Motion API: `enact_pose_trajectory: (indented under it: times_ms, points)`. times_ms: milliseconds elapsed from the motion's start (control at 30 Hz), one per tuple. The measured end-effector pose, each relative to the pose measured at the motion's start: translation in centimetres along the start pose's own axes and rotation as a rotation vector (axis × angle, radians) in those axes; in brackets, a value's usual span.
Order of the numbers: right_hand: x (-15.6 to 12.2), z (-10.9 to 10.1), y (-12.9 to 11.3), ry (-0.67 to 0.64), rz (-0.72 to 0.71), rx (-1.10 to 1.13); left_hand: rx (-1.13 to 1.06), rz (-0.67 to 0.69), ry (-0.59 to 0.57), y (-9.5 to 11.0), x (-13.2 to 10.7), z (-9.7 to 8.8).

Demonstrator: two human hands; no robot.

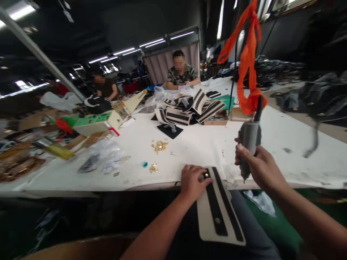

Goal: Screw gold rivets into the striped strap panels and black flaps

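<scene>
My left hand (192,180) is closed on the upper end of a beige panel with black stripes (213,206). The panel slopes from the table edge down over my lap. My thumb and fingers lie beside a small gold-coloured stud (206,175) on one black strip; a darker round fitting (217,220) shows near its lower end. My right hand (257,162) is wrapped round a grey electric screwdriver (249,144), held upright with its tip down, to the right of the panel and apart from it. An orange strap (248,72) is tied at the tool's top.
Gold-coloured hardware (160,146) lies in small piles on the white table (189,151), near a blue ring-shaped piece (145,164). Striped panels (179,115) are heaped farther back. A machine with a green panel (94,121) and plastic bags (108,155) stand left. Co-workers sit beyond.
</scene>
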State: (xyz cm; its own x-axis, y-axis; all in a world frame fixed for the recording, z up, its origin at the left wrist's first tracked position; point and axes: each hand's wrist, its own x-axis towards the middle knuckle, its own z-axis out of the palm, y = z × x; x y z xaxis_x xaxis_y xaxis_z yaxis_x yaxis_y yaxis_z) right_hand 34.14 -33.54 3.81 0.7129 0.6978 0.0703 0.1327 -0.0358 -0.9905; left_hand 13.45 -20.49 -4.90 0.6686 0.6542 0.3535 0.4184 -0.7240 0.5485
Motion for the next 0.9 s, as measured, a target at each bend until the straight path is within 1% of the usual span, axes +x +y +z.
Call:
enact_pose_trajectory:
  times_ms: [100, 133, 233, 300, 400, 467, 500, 533, 567, 600, 667, 700, 733, 767, 800, 833, 900]
  points:
    - [-0.5, -3.9, 2.0, 0.032, 0.141, -0.194, -0.025, 0.020, -0.010, -0.1, 0.2, 0.2]
    - [-0.7, -4.9, 2.9, 0.053, 0.168, -0.244, -0.024, 0.021, -0.008, -0.1, 0.2, 0.2]
    - [-0.7, -7.3, 4.9, 0.161, 0.167, -0.386, -0.008, 0.016, -0.001, -0.1, 0.0, 0.2]
    - [-0.6, -8.3, 5.7, 0.221, 0.110, -0.473, 0.000, 0.012, -0.004, 0.0, 0.0, 0.1]
    - [-1.3, -9.3, 6.9, 0.306, -0.025, -0.463, -0.002, -0.004, -0.008, 0.0, 0.0, 0.2]
    - [-2.9, -9.2, 8.1, 0.434, -0.158, -0.469, -0.014, -0.021, -0.010, 0.0, 0.0, 0.3]
    - [-4.0, -8.9, 8.7, 0.495, -0.238, -0.509, -0.023, -0.030, -0.012, 0.0, 0.0, 0.3]
    - [-5.2, -8.3, 9.4, 0.517, -0.325, -0.570, -0.034, -0.039, -0.013, 0.0, 0.0, 0.3]
    - [-6.5, -7.5, 10.1, 0.489, -0.417, -0.633, -0.048, -0.047, -0.015, 0.0, 0.0, 0.3]
    - [-7.8, -6.4, 10.7, 0.394, -0.518, -0.682, -0.063, -0.056, -0.016, 0.1, 0.1, 0.3]
    - [-9.7, -4.0, 11.5, 0.081, -0.683, -0.724, -0.101, -0.074, -0.012, 0.2, 0.1, 0.3]
    - [-10.2, -2.7, 11.6, -0.074, -0.737, -0.721, -0.124, -0.084, -0.009, 0.4, 0.2, 0.2]
    - [-10.3, -1.4, 11.5, -0.194, -0.773, -0.701, -0.151, -0.097, -0.004, 0.5, 0.2, 0.0]
    - [-10.1, -0.3, 11.1, -0.280, -0.799, -0.661, -0.183, -0.112, 0.001, 0.5, 0.3, -0.2]
    - [-9.7, 0.6, 10.5, -0.338, -0.817, -0.601, -0.221, -0.132, 0.007, 0.5, 0.3, -0.4]
    - [-9.1, 1.3, 9.8, -0.368, -0.830, -0.522, -0.265, -0.156, 0.015, 0.5, 0.4, -0.7]
    - [-7.7, 2.1, 7.7, -0.391, -0.822, -0.340, -0.371, -0.223, 0.030, 0.5, 0.2, -1.4]
